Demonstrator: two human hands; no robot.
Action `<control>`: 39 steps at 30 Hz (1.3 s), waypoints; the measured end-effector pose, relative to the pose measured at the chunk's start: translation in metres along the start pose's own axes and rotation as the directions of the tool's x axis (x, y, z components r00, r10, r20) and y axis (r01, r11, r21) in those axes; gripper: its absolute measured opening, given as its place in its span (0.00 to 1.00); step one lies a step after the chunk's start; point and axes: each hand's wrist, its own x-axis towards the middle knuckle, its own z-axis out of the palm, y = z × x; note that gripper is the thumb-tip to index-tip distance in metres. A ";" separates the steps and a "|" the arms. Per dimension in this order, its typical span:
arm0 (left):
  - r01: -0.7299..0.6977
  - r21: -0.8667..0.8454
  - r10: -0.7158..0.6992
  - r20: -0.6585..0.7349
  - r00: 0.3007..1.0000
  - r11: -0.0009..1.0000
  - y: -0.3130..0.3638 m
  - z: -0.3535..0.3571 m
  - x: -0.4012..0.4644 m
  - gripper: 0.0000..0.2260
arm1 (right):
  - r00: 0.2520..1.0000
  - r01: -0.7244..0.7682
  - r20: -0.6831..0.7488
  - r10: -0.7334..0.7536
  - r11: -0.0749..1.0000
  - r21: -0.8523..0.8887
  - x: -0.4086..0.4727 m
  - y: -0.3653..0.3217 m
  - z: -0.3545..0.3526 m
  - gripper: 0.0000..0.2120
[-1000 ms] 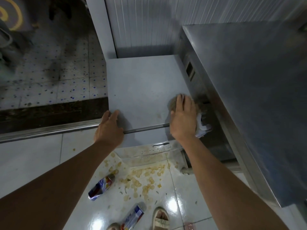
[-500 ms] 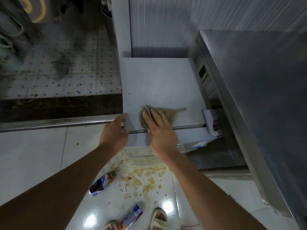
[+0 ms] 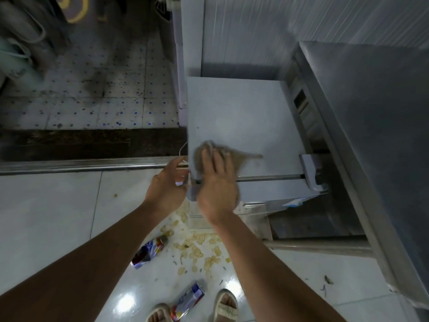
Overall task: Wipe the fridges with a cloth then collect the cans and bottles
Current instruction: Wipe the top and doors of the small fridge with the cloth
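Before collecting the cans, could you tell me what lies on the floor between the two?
In the head view, between the upper can and lower can, bare glossy tile.

We can't read any text here. The two cans (image 3: 148, 252) on the floor carry print, and the fridge (image 3: 246, 117) a sticker (image 3: 294, 202), all too blurred.

Two bare forearms reach into frame from the bottom edge, with no sleeves, watch, bracelet or rings to be seen on either. The left hand (image 3: 166, 190) and right hand (image 3: 217, 182) are ungloved, the fingers (image 3: 218, 162) of the right long and slim with short nails. Well below the fingers, at the frame's lower edge, the person's feet show in a pair of pale beige open-toed slide sandals (image 3: 224, 304) with a broad ribbed strap over each foot, toes uncovered.
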 end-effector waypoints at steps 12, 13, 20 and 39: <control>-0.046 -0.006 0.046 -0.012 0.999 0.999 -0.016 -0.018 -0.016 0.28 | 0.976 -0.063 0.207 0.063 0.998 -0.005 0.076 -0.005 -0.004 0.26; -0.038 -0.003 0.038 -0.013 0.999 0.999 -0.018 -0.020 -0.017 0.28 | 0.975 -0.046 0.219 0.050 0.999 -0.025 0.073 -0.009 -0.002 0.27; 0.010 0.031 -0.010 -0.012 1.000 0.999 -0.027 -0.028 -0.026 0.28 | 0.986 0.159 0.075 -0.151 0.979 -0.127 -0.027 -0.026 0.011 0.19; -0.207 0.344 0.238 -0.051 0.970 0.916 0.004 0.044 -0.053 0.28 | 0.989 -0.116 -0.099 0.106 0.988 -0.104 -0.044 0.161 -0.053 0.25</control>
